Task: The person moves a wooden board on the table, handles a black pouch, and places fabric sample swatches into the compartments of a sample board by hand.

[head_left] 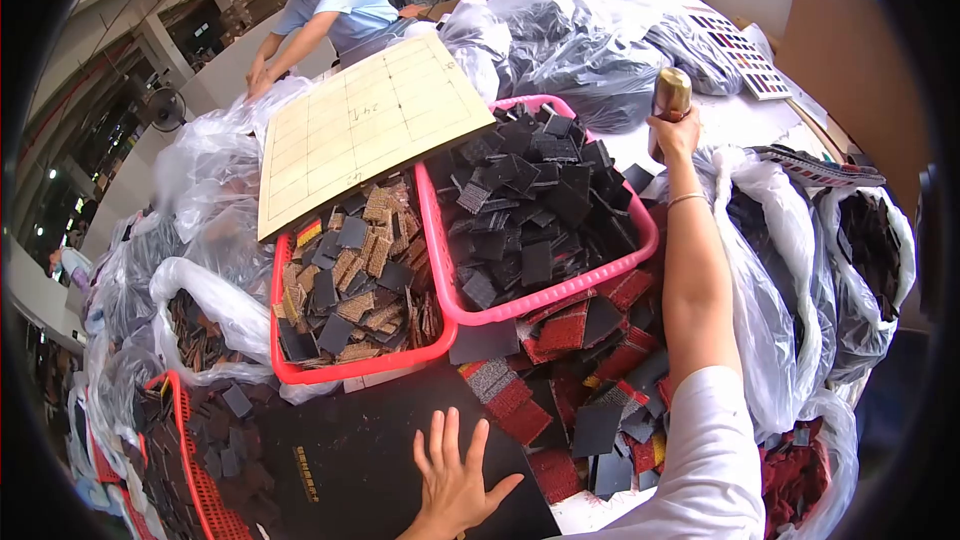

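Observation:
My left hand (455, 475) lies flat with fingers spread on a large black folder (385, 440) with gold lettering. Farther off, at the end of my outstretched arm, my right hand (677, 132) is wrapped round a bottle-like cylinder (673, 90) with a shiny gold-brown top; its exact kind is unclear. Between my arms, a pink basket (545, 292) holds many dark swatches (525, 200). Left of it, a red basket (365, 372) holds brown and dark swatches (350, 280). Loose red and dark swatches (560, 330) lie beside my right forearm.
A marked wooden board (370, 120) rests over both baskets' far ends. Plastic bags (590, 40) are heaped behind, with open bags of swatches (790, 270) on the right. Another red basket (195, 470) stands lower left. A masked person (345, 5) works at the far left.

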Demonstrator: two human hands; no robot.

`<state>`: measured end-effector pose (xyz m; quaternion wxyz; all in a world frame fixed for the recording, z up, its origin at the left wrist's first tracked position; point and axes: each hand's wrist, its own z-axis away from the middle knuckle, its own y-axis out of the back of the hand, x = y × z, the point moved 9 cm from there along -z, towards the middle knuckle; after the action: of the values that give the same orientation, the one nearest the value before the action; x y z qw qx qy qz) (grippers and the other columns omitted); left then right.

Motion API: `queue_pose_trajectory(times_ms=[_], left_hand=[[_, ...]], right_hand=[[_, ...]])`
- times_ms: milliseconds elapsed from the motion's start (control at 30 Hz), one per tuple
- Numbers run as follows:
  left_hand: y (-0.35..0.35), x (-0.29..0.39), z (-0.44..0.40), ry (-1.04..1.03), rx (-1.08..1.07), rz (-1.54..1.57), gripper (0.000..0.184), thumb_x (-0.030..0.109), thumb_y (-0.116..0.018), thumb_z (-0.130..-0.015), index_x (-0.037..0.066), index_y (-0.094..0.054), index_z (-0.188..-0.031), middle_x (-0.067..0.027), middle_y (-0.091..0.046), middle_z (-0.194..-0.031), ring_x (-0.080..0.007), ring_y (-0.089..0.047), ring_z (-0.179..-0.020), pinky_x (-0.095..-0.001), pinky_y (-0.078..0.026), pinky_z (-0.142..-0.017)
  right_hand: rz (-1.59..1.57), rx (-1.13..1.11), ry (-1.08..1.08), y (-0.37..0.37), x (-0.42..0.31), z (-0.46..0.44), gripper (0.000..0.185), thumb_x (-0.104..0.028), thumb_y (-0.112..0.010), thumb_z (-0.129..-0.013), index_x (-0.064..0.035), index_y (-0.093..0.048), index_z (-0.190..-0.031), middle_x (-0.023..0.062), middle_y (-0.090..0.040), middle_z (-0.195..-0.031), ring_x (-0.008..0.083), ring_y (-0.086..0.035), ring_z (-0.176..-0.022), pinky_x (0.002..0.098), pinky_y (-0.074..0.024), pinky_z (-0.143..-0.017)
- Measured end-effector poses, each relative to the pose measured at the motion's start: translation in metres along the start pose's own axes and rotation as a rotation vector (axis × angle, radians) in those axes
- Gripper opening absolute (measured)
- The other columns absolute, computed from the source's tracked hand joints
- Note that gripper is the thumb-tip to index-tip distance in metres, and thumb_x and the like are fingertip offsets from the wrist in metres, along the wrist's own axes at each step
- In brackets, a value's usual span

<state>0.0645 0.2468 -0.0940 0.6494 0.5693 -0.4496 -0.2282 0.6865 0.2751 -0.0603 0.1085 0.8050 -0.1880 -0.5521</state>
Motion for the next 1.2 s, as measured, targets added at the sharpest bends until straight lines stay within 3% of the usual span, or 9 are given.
queue_pose_trajectory(times_ms=[233,333,467,667,800,867,967,1033,1200], left_hand=[[0.001,0.002,0.000,-0.006,0.003,-0.012,0.102,0.052,-0.074,-0.076,0.008,-0.019,-0.150,-0.0318,-0.016,-0.151,-0.0493,-0.013,-0.141,-0.0655,-0.011,-0.108],[0.003,0.002,0.000,-0.003,0.017,-0.008,0.100,0.052,-0.073,-0.077,0.009,-0.020,-0.149,-0.0320,-0.017,-0.150,-0.0494,-0.014,-0.141,-0.0655,-0.011,-0.107],[0.004,0.003,0.000,0.001,0.026,-0.003,0.098,0.052,-0.072,-0.078,0.009,-0.021,-0.149,-0.0319,-0.018,-0.150,-0.0489,-0.014,-0.141,-0.0655,-0.011,-0.107],[0.008,0.003,0.001,0.007,0.049,-0.005,0.092,0.054,-0.066,-0.083,0.010,-0.022,-0.151,-0.0291,-0.019,-0.151,-0.0448,-0.015,-0.143,-0.0658,-0.013,-0.107],[0.014,0.004,0.005,-0.002,0.101,-0.006,0.087,0.054,-0.062,-0.086,0.011,-0.024,-0.151,-0.0292,-0.021,-0.151,-0.0448,-0.016,-0.142,-0.0656,-0.015,-0.107],[0.015,0.005,0.009,-0.020,0.137,-0.012,0.086,0.054,-0.061,-0.087,0.011,-0.024,-0.151,-0.0292,-0.021,-0.151,-0.0451,-0.017,-0.142,-0.0655,-0.015,-0.107],[0.016,0.004,0.013,-0.036,0.182,-0.024,0.083,0.055,-0.056,-0.089,0.012,-0.024,-0.152,-0.0295,-0.023,-0.150,-0.0435,-0.018,-0.143,-0.0648,-0.015,-0.108],[0.020,0.006,0.016,-0.044,0.203,-0.022,0.079,0.055,-0.053,-0.091,0.012,-0.025,-0.152,-0.0293,-0.025,-0.150,-0.0418,-0.018,-0.144,-0.0643,-0.016,-0.108],[0.023,0.007,0.023,-0.079,0.276,-0.033,0.074,0.051,-0.052,-0.093,0.012,-0.027,-0.151,-0.0280,-0.028,-0.149,-0.0407,-0.020,-0.143,-0.0644,-0.019,-0.108]], right_hand=[[-0.115,-0.165,-0.217,-0.025,0.049,0.002,0.079,-0.017,-0.090,-0.047,-0.0048,-0.049,-0.114,0.0148,-0.065,-0.108,0.0306,-0.064,-0.102,0.0403,-0.0496,-0.091],[-0.081,-0.180,-0.124,-0.036,0.045,0.002,0.075,-0.011,-0.089,-0.049,0.0001,-0.047,-0.111,0.0131,-0.063,-0.099,0.0258,-0.064,-0.089,0.0366,-0.0529,-0.082],[-0.121,-0.308,-0.151,-0.058,0.058,-0.005,0.080,-0.007,-0.089,-0.048,0.0015,-0.046,-0.114,0.0145,-0.062,-0.103,0.0269,-0.063,-0.092,0.0365,-0.0524,-0.085],[0.073,-0.166,-0.307,-0.027,0.041,-0.002,0.094,-0.008,-0.082,-0.049,0.0118,-0.038,-0.130,0.0283,-0.055,-0.122,0.0402,-0.055,-0.114,0.0392,-0.0479,-0.098],[0.028,-0.002,-0.199,0.029,-0.012,-0.020,0.081,-0.012,-0.077,-0.060,0.0095,-0.044,-0.131,0.0265,-0.054,-0.127,0.0347,-0.057,-0.113,0.0394,-0.0484,-0.095],[-0.279,-0.151,0.066,0.059,-0.069,-0.010,0.071,-0.016,-0.075,-0.067,0.0059,-0.048,-0.129,0.0257,-0.056,-0.125,0.0323,-0.056,-0.114,0.0382,-0.0450,-0.098],[-0.685,-0.564,0.087,0.129,-0.161,0.073,0.049,-0.019,-0.068,-0.086,-0.0025,-0.052,-0.130,0.0106,-0.061,-0.122,0.0152,-0.059,-0.106,0.0308,-0.0480,-0.084],[-0.780,-0.752,0.145,0.196,-0.215,0.154,0.036,-0.019,-0.063,-0.092,-0.0015,-0.057,-0.124,0.0080,-0.065,-0.112,0.0117,-0.062,-0.095,0.0287,-0.0508,-0.082],[-0.888,-1.267,0.142,0.339,-0.233,0.357,0.022,-0.017,-0.068,-0.090,0.0029,-0.062,-0.097,0.0127,-0.069,-0.088,0.0185,-0.066,-0.079,0.0314,-0.0536,-0.075]])
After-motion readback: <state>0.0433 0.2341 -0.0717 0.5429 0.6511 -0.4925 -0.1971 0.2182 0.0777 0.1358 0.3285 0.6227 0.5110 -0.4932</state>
